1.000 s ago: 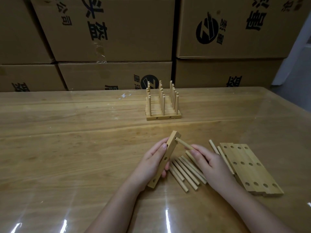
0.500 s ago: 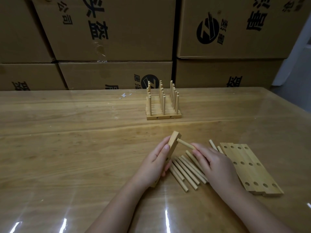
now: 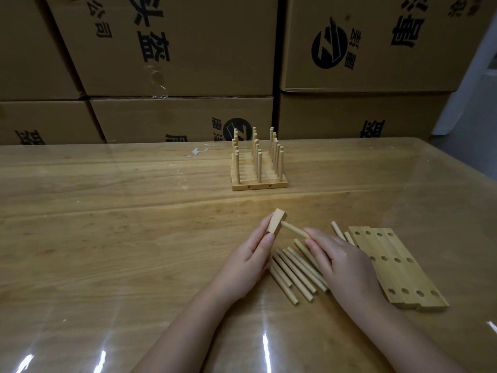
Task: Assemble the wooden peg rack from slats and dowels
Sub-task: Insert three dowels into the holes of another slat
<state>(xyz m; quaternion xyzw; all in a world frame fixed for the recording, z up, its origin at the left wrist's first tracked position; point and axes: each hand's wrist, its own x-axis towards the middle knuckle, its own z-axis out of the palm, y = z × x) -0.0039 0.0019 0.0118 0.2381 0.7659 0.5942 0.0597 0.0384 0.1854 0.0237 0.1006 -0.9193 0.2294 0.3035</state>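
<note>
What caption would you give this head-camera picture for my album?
The left hand holds a slat while right hand fits a dowel into it, finished rack behind.

glossy wooden table, matt wooden dowels

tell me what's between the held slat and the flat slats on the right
In the head view: the right hand pinching a dowel whose tip meets the held slat, and loose dowels lying on the table beneath.

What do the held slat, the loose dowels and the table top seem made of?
Slat and loose dowels: pale, matte wood, probably unfinished, faint grain showing. Table top: wooden planks under what looks like a clear glossy cover, judging by glare streaks.
</note>
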